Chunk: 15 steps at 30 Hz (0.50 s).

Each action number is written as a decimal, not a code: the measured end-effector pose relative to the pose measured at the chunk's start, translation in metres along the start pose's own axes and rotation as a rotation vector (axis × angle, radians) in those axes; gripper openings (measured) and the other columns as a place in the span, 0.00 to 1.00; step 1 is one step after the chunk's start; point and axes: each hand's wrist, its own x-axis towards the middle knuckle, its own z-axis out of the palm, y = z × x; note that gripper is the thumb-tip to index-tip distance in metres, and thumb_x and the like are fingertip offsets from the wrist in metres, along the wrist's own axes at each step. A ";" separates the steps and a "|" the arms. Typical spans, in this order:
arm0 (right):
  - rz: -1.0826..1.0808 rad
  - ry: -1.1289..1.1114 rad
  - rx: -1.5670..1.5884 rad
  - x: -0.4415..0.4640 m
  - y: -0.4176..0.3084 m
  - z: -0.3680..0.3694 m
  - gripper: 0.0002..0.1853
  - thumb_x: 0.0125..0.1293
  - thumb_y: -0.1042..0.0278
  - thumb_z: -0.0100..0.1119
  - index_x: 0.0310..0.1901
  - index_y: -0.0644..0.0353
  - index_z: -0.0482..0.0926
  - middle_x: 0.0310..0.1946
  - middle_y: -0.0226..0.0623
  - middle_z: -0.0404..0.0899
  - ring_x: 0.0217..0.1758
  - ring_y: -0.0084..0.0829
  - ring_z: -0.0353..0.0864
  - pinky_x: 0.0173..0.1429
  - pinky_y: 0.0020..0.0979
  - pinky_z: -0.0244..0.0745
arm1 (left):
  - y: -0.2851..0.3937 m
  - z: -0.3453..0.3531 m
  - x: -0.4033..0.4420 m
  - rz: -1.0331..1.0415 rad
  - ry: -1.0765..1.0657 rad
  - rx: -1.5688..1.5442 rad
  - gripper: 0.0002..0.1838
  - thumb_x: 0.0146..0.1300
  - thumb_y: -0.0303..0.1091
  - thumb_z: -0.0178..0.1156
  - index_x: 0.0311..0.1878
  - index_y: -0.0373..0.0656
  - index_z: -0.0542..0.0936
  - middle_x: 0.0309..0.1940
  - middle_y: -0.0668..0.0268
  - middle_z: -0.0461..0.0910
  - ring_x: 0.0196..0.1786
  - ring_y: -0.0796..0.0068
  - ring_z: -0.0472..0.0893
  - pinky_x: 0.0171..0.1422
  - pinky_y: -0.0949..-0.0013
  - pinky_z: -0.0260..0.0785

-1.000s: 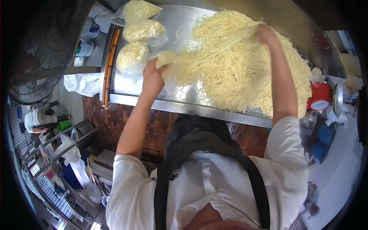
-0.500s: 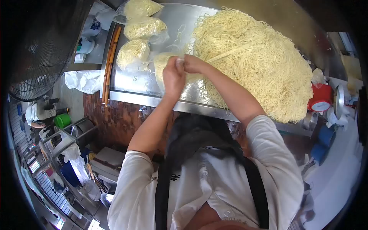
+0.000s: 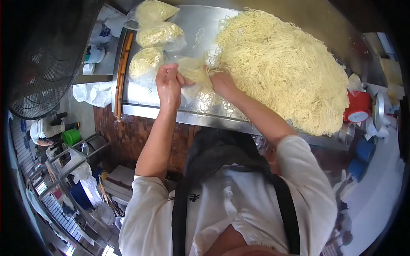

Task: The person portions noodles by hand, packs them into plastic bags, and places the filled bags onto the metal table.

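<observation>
Your left hand [image 3: 169, 83] is half closed, its curled fingers and thumb pinching the plastic of a clear bag [image 3: 191, 68] partly filled with noodles. That bag lies at two o'clock from it, just beyond the thumb, and at ten o'clock from your right hand [image 3: 223, 83], so it sits between the two, its longer side running roughly nine to three. Your right fingers are bent in at the noodles on the bag's right side; their tips are hidden, so you can't tell how tightly they're closed or on what.

The noodle heap [image 3: 282, 68] lies between two and three o'clock from your right hand, which is clearly the nearer one; its long axis slants from half past ten to half past four. From your left hand, one filled bag [image 3: 146, 62] sits near ten-thirty, with two more bags [image 3: 159, 34] beyond, towards half past eleven.
</observation>
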 end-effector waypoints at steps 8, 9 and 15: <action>0.177 -0.242 0.788 0.062 -0.024 -0.033 0.11 0.57 0.65 0.62 0.36 0.64 0.83 0.38 0.52 0.84 0.46 0.49 0.84 0.50 0.45 0.77 | 0.011 0.029 -0.005 0.231 -0.322 0.245 0.04 0.74 0.27 0.52 0.47 0.39 0.71 0.23 0.68 0.77 0.25 0.78 0.79 0.30 0.76 0.71; 0.184 -0.140 0.771 0.056 -0.022 -0.030 0.12 0.58 0.62 0.61 0.34 0.64 0.82 0.34 0.53 0.83 0.42 0.50 0.83 0.47 0.47 0.77 | 0.012 0.016 0.013 0.167 -0.322 0.345 0.07 0.74 0.28 0.53 0.51 0.38 0.72 0.24 0.68 0.77 0.27 0.79 0.80 0.31 0.76 0.70; -0.050 -0.154 0.466 0.016 0.018 0.007 0.10 0.61 0.69 0.59 0.41 0.66 0.80 0.37 0.55 0.81 0.36 0.55 0.79 0.46 0.47 0.77 | -0.081 -0.005 0.045 0.697 -0.576 1.333 0.33 0.53 0.46 0.72 0.59 0.39 0.77 0.50 0.57 0.81 0.59 0.60 0.77 0.67 0.47 0.58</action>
